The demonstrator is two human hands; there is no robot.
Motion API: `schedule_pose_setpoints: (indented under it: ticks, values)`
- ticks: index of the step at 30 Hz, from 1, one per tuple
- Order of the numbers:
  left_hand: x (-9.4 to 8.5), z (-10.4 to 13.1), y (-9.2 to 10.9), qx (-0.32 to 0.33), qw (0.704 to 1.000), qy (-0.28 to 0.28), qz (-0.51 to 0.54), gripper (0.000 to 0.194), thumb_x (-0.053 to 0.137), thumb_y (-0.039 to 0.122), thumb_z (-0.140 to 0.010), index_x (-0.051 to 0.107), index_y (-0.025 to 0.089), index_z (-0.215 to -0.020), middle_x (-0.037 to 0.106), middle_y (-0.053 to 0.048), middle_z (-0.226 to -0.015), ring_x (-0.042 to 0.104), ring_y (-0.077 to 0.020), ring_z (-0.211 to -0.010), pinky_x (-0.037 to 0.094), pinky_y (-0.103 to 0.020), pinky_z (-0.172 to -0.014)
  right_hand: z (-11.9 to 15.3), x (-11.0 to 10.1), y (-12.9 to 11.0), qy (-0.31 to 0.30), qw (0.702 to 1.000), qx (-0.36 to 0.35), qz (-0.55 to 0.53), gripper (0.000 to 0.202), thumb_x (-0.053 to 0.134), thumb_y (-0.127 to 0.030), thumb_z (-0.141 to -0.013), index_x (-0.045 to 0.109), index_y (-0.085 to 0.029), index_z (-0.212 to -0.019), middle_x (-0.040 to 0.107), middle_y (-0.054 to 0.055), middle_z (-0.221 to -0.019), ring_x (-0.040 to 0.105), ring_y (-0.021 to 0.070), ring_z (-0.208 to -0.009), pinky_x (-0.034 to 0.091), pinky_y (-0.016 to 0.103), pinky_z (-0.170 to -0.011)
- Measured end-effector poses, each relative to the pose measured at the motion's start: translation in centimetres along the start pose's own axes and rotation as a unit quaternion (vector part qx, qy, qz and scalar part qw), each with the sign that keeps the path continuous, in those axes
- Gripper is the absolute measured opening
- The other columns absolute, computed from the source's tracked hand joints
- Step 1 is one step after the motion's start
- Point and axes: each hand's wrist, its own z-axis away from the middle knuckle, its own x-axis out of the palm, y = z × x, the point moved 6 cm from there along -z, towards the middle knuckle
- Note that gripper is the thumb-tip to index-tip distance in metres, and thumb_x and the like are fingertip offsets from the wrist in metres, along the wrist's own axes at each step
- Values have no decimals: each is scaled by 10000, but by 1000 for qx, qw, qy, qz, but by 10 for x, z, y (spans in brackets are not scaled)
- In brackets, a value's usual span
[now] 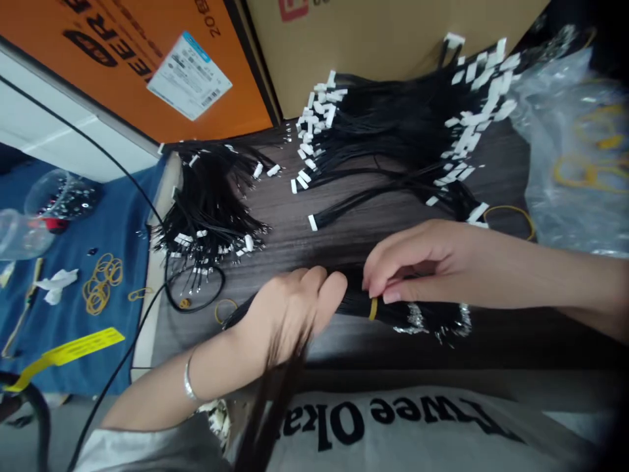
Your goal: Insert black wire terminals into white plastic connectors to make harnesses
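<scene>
A bundle of thin black wires (356, 305) with bare silvery ends lies across the near part of the table. My left hand (299, 301), in a fist, is wrapped round the bundle; a lock of dark hair hangs partly before it. A yellow rubber band (373, 309) circles the bundle just right of that fist. At the band, my right hand (417, 262) is closed in a pinch, its thumb and fingertips on the band's upper edge. What lies under the right palm is hidden.
Behind my hands lie black cables with white connectors (393, 124). More wires (211, 203) are heaped at left. An orange box (122, 65) and a brown carton (383, 39) stand behind. Loose rubber bands (101, 282) lie on blue cloth; a plastic bag (570, 164) sits at right.
</scene>
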Motion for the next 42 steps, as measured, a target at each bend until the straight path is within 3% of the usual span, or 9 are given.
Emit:
schedule_pose_setpoints:
  ticks: [7,18,21,24,28,31,35,38,42]
  values:
    - [9,-2,-2,-14,998,-39,55,109,453,87,-801,469,158,-881,581,-13,-744,608,-182,-624,487,-284,-515,-7,-1,-13,-34,984,-140,103,100,578,-184,-826,653,-123,-849,636,14,-838,590,37,-740,459,134,-672]
    - [0,3,-15,-71,995,-1,63,118,512,176,-803,447,133,-893,600,-53,-777,626,-232,-666,511,-346,-537,0,16,-37,81,936,-241,245,117,482,-67,-847,545,-122,-930,556,62,-916,506,76,-838,426,193,-744]
    - [-1,6,-13,-68,996,11,63,100,505,167,-802,446,133,-875,597,-51,-752,623,-226,-655,508,-339,-534,-4,20,-38,37,956,-207,203,75,454,-80,-854,501,-137,-858,508,32,-837,460,78,-769,397,206,-685]
    - [-4,11,-7,-48,997,18,56,42,445,113,-807,451,147,-830,588,-41,-713,614,-217,-616,500,-335,-525,-6,26,-28,-64,991,-108,48,76,445,-123,-865,457,-145,-794,449,6,-783,399,75,-707,354,215,-637]
    - [-10,19,2,-21,998,35,45,109,397,76,-787,468,158,-797,585,-30,-685,603,-207,-573,483,-317,-488,5,39,-16,-173,980,-33,-91,184,465,-289,-883,447,-145,-771,403,-5,-737,364,78,-659,329,221,-585]
    - [-11,23,6,-15,998,47,43,122,393,90,-779,485,163,-811,601,-26,-689,604,-200,-566,470,-299,-472,18,43,-10,-177,976,-16,-128,281,460,-403,-879,427,-151,-760,380,-8,-717,342,81,-647,309,221,-564]
    - [-10,24,10,-14,998,39,44,152,406,65,-745,502,167,-803,607,-20,-678,605,-191,-564,457,-283,-478,37,48,-2,-151,968,44,-197,271,493,-388,-869,410,-154,-762,363,-6,-733,316,87,-676,285,228,-587]
    - [-10,20,14,-12,998,1,54,161,417,58,-739,515,161,-814,617,-30,-698,616,-201,-583,462,-291,-491,48,54,6,-125,952,89,-264,245,521,-349,-860,400,-155,-772,363,-8,-740,315,84,-677,270,229,-590]
    - [-6,17,9,-31,995,-60,67,139,466,76,-747,515,151,-853,640,-46,-749,642,-220,-642,492,-310,-540,59,59,7,-89,932,90,-340,215,480,-319,-890,370,-161,-792,325,-30,-696,297,66,-625,264,227,-577]
